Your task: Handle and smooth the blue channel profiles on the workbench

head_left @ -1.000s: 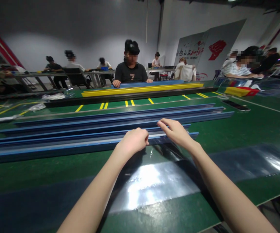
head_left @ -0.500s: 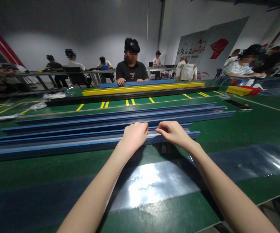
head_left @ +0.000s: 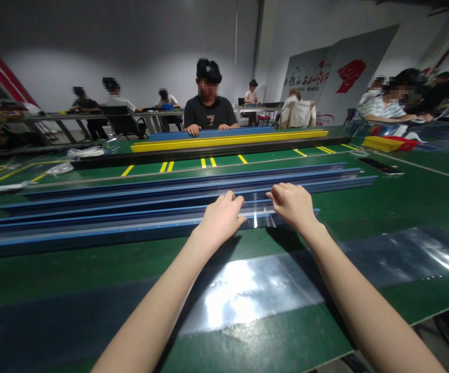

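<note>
My right hand [head_left: 292, 204] is closed, its fingertips pinching a thin clear plastic film [head_left: 256, 213] above the nearest blue channel. My left hand [head_left: 223, 217] is at the film's left side, fingers curled toward it; its grip is partly hidden. A bright glare streak crosses the film between the hands. Under it lies the nearest long blue channel [head_left: 131, 234], with pale strips along its inside. Closer to me a wide strip of clear plastic sheet [head_left: 255, 295] lies flat across the green table [head_left: 279, 344].
More blue channels [head_left: 162, 189] lie just beyond my hands. Farther back are a black bar [head_left: 209, 152], a yellow bar [head_left: 228, 140] and a phone [head_left: 380, 166]. A co-worker [head_left: 211, 109] sits opposite, hands by the bars. Crumpled plastic [head_left: 86, 152] lies at left.
My right hand has moved right and slightly up, away from the left hand. The gap between them is wider, and clear film now shows in it.
</note>
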Demonstrator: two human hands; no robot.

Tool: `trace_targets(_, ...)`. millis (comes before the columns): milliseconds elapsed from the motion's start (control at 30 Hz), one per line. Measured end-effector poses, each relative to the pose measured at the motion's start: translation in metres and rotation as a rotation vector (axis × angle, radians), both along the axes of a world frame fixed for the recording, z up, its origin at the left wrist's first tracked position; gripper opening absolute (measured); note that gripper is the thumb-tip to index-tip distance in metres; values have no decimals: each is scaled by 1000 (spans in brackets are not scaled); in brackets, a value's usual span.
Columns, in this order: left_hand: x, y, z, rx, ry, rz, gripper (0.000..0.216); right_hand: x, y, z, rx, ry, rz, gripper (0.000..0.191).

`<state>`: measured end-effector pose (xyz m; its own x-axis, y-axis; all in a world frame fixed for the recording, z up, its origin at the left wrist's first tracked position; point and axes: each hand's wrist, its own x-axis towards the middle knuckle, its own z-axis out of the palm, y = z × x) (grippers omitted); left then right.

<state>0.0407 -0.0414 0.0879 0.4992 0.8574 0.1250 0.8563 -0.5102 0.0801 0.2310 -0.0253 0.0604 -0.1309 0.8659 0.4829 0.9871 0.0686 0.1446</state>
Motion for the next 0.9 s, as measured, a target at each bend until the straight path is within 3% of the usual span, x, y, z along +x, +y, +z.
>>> trace_targets(300,0,4,-9,-103,79,-93,48,22,11,-16,-41,-57,-45,33)
trace_targets(567,-2,8,-14,-210,85,-104,58,42,15,-21,75,-29,-97,32)
trace_targets(733,-1,9,-16,-222,109,-91,59,30,16,-19,76,78,-28,32)
trace_targets(900,-1,12,-20,-186,113,-109,59,5,12,-16,-68,252,104,33)
